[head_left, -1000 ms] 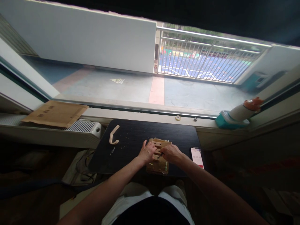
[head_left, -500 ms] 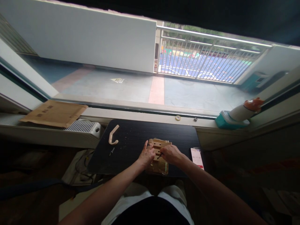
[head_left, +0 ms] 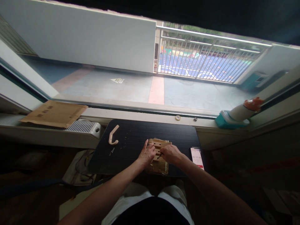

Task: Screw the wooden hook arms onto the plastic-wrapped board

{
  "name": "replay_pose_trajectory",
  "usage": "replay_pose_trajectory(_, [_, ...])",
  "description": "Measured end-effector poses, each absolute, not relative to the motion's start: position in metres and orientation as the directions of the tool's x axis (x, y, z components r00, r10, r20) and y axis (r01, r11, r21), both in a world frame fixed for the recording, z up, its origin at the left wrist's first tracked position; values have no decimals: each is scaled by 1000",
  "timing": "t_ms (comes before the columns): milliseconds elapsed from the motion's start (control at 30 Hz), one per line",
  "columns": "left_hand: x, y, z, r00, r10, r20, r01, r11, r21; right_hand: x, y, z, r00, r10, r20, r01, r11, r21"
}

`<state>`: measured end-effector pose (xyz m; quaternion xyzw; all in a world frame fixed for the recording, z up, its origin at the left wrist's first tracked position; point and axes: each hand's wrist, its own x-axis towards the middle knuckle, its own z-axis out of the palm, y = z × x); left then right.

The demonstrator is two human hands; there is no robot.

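Observation:
In the head view a pale wooden piece with dark holes lies on a shiny brown-yellow wrapped package on the black table. My left hand grips the left end of this wood, its fingers over the edge. Closed around a thin dark tool, my right hand rests against the wood's right side. The tool's tip points down and left at the wood; its exact kind is too small to tell. A loose hook-shaped wooden part and a few small screws lie to the left.
A phone showing a timer lies at the right edge of the black table. On the sill are a tape roll and a teal box. A brown envelope rests on the radiator.
Both hands keep nearly the same place on the wood. The right hand and its tool show at most a tiny shift.

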<state>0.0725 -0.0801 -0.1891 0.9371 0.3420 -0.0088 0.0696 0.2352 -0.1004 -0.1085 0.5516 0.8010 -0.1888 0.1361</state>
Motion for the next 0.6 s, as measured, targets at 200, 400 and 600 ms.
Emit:
replay_pose_trajectory(200, [55, -79, -164, 667, 742, 65, 714, -662, 228, 235, -103, -99, -316, 837, -447, 949, 274, -158])
replay_pose_trajectory(400, [71, -97, -169, 703, 710, -47, 698, -675, 241, 234, -101, -101, -311, 833, -458, 950, 274, -148])
replay_pose_trajectory(600, [92, -102, -180, 673, 732, -103, 734, -644, 217, 234, -102, -102, -305, 833, -462, 952, 268, -145])
